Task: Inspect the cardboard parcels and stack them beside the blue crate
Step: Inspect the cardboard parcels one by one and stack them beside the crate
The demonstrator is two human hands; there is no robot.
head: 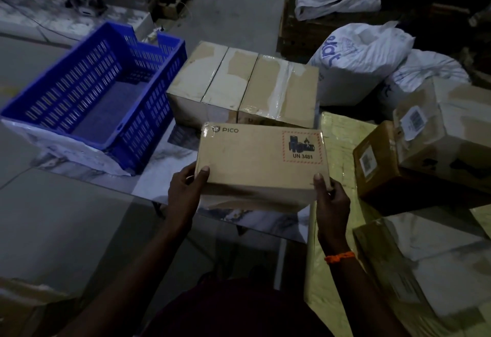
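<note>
Item: cardboard box (pixel 261 161), flat and oblong, printed "PICO" at its upper-left corner and with a red-bordered "UN 3481" battery label at upper right. It is held between both hands over the near edge of the marbled surface (pixel 164 156), printed face turned up toward the camera. Left hand (pixel 186 190): grips the lower-left corner, thumb (pixel 204 172) pressed on the printed face, remaining fingers curled round the left edge and under the box, mostly hidden. Right hand (pixel 330 198): grips the lower-right corner, thumb (pixel 318 180) on the printed face, fingers wrapped round the right edge; an orange thread (pixel 340 257) is on that wrist. Position: the box sits to the right of the blue crate (pixel 148 129) and apart from it, directly in front of a row of taped cardboard boxes (pixel 239 84) that stands just beside the crate's right wall. The crate rests on a white sheet (pixel 66 148). Right of the held box: a yellow-wrapped parcel (pixel 337 140), then a brown labelled box (pixel 377 161) with a paler, crumpled box (pixel 446 129) leaning on it. Behind: two white sacks (pixel 364 54).
</note>
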